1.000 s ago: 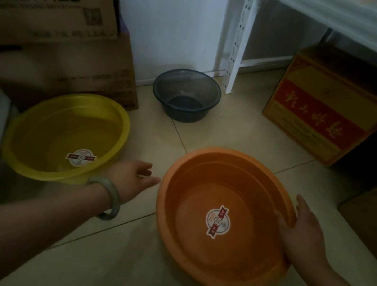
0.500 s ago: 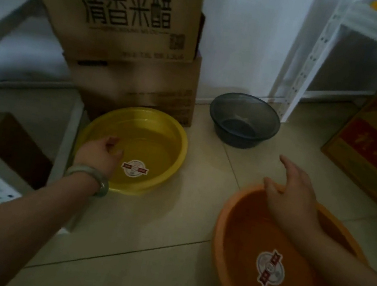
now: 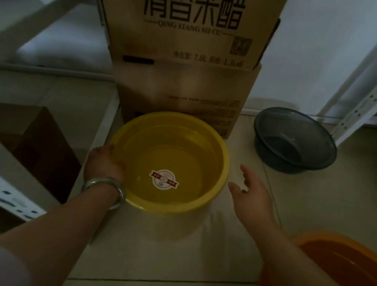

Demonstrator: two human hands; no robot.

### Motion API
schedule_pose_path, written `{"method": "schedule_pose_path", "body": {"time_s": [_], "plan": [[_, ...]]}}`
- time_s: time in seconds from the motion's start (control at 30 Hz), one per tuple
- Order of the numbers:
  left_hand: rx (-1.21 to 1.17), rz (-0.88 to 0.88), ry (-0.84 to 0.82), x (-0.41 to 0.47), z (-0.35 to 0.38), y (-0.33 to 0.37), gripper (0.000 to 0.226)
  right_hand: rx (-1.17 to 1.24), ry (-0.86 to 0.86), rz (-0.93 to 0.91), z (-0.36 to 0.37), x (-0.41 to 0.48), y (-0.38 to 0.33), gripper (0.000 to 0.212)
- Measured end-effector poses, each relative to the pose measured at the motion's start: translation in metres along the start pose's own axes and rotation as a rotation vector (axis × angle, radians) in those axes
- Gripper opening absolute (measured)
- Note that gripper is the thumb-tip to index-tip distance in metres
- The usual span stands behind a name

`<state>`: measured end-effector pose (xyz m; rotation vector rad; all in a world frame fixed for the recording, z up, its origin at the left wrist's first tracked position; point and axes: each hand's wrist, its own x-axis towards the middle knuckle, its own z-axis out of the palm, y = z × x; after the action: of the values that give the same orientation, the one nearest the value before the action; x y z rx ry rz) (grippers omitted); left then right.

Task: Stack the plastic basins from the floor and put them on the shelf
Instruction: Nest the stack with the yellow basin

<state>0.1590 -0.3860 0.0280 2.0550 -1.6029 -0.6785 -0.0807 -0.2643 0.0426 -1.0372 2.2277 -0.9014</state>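
Head view: left hand (image 3: 101, 163) grips the near-left rim of the yellow basin (image 3: 169, 162) on the floor (image 3: 164, 251), right hand (image 3: 248, 197) spread open beside its right rim, orange basin (image 3: 345, 274) near right.

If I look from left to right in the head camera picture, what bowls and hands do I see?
left hand on the rim of the yellow basin → right hand, open and off the basin → dark grey basin → orange basin at the right edge.
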Motion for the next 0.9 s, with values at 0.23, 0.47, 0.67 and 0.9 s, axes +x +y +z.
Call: {"method": "schedule_pose_path", "body": {"time_s": [0.23,0.47,0.67,0.9], "plan": [[-0.097,-0.109,-0.016,0.010,0.009,-0.008,0.044,0.280,-0.139,0.271,0.032,0.018,-0.007,0.070],[-0.155,-0.163,-0.032,0.008,0.005,-0.005,0.036,0.330,-0.143,0.303,0.043,0.018,-0.004,0.049],[-0.148,-0.051,-0.038,-0.002,-0.009,0.006,0.037,0.376,-0.103,0.352,0.036,0.006,-0.006,0.044],[-0.190,0.006,-0.064,-0.023,-0.024,0.019,0.032,0.372,-0.062,0.327,0.003,-0.010,-0.016,0.038]]}}
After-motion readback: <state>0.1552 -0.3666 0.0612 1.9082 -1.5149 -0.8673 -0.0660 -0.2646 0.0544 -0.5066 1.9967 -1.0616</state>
